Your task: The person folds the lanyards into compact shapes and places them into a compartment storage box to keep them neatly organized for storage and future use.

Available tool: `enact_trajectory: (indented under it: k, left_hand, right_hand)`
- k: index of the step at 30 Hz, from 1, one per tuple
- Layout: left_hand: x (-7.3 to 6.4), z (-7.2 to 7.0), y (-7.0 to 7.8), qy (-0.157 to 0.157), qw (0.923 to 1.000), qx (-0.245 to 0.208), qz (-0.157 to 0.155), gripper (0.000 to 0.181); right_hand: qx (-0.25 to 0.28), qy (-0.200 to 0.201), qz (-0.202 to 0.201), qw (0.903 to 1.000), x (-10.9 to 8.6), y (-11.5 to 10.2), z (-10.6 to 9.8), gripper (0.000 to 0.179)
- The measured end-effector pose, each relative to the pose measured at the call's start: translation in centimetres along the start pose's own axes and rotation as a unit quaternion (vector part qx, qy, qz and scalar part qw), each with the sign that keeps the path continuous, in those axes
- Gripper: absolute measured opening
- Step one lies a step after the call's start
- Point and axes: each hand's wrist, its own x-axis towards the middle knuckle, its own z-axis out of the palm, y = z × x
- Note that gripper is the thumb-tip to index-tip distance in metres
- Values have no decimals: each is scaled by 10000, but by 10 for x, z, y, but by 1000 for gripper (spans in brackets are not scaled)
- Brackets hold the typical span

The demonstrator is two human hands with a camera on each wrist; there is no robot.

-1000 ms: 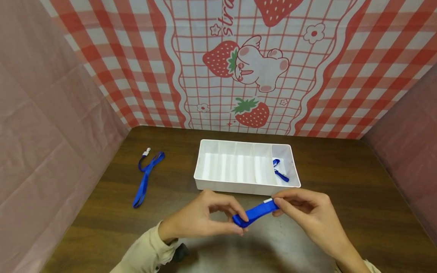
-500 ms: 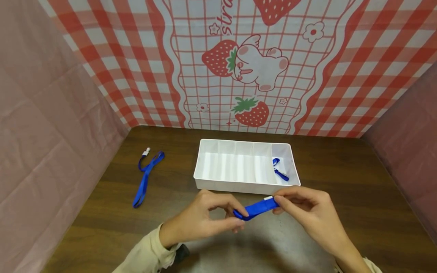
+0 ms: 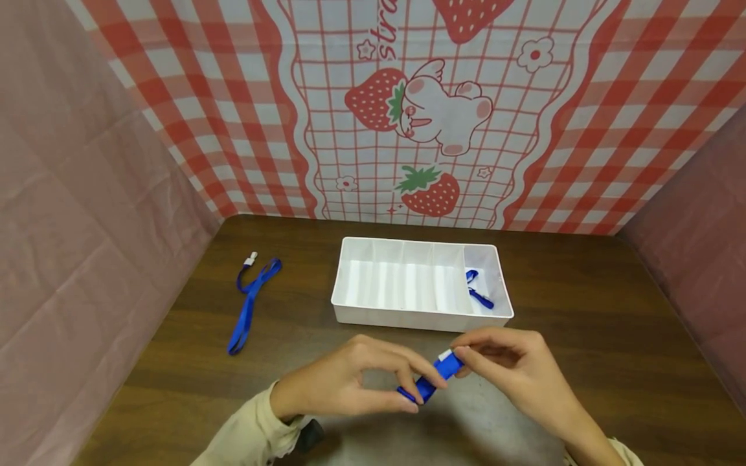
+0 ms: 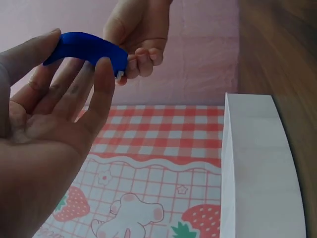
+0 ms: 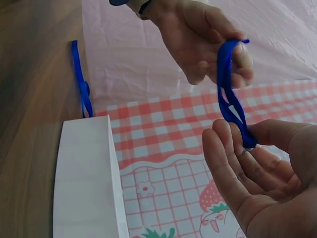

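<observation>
Between my hands, in front of the box, is a folded blue lanyard (image 3: 449, 366) with a small white clip piece near one end. My left hand (image 3: 355, 378) pinches its lower left end between thumb and fingers. At the other end, by the white piece, my right hand (image 3: 515, 372) pinches it between thumb and fingertips. The left wrist view shows the blue strap (image 4: 89, 48) bowed between the two hands. From the right wrist, the folded lanyard (image 5: 225, 74) shows a gap between its layers.
A white compartment box (image 3: 419, 319) stands behind my hands. Its rightmost compartment holds folded blue lanyard material (image 3: 481, 299). Another blue lanyard (image 3: 247, 314) with a white clip lies loosely looped on the brown table (image 3: 594, 304) at left. A checked strawberry cloth (image 3: 431, 194) hangs behind.
The held lanyard has shifted a little left and down and tilts more steeply. My right hand has moved left, nearer my left hand, whose fingers now reach further over the strap.
</observation>
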Motion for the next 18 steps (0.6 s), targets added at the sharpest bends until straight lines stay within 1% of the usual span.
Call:
enact_trajectory:
  k: [1, 3, 6, 8, 12, 14, 16, 18]
  left_hand:
    - [0, 0, -1, 19, 10000, 8, -56, 3]
    - [-1, 0, -2, 156, 9995, 272, -92, 3]
    - [-1, 2, -4, 464, 9966, 677, -106, 6]
    - [0, 4, -5, 674, 9937, 887, -111, 13]
    - [1, 9, -7, 1119, 9884, 956, -378, 28]
    - [1, 12, -8, 1352, 9850, 945, -504, 31]
    - [2, 14, -9, 1544, 9814, 1029, -500, 31]
    - [2, 16, -10, 1664, 9787, 1140, -389, 27]
  right_hand:
    - [-18, -22, 8, 10000, 1, 0, 1, 21]
    - [-20, -70, 32, 10000, 2, 1, 4, 21]
    - [-23, -128, 86, 9999, 2, 1, 10, 21]
    - [-33, -142, 19, 9999, 2, 2, 15, 21]
    - [-61, 12, 67, 10000, 2, 4, 24, 21]
    - [-74, 158, 152, 9997, 1, 4, 28, 20]
    - [-15, 264, 101, 9996, 2, 5, 30, 18]
    - [-25, 376, 54, 9993, 3, 6, 32, 18]
